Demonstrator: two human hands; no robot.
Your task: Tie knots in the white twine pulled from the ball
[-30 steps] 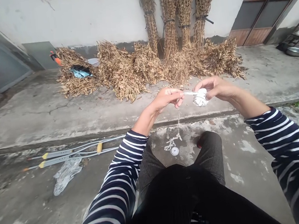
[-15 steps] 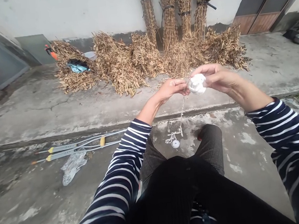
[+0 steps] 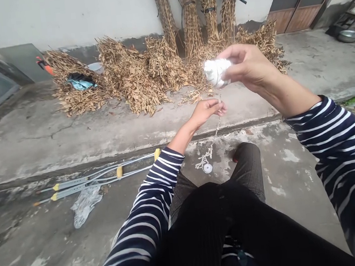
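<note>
A white ball of cord [image 3: 215, 71] is gripped between the thumb and fingers of my right hand [image 3: 249, 65], raised in front of me. Below it and to the left, my left hand [image 3: 208, 112] pinches a thin white cord [image 3: 217, 126] that runs between the ball and the ground. The lower end of this cord lies in a loose tangle on the concrete. Beside the tangle sits a small round white disc [image 3: 207, 168], perhaps a spool.
Dried plant stalks [image 3: 137, 78] lie heaped along the wall, and tied bundles [image 3: 191, 18] stand upright behind them. A pair of crutches [image 3: 106, 173] and a clear plastic bag [image 3: 85, 204] lie on the ground at left. A metal basin [image 3: 348, 36] sits far right.
My hands have moved apart: the right has risen with the ball, while the left has dropped slightly below it, still on the cord. The view has shifted a little.
</note>
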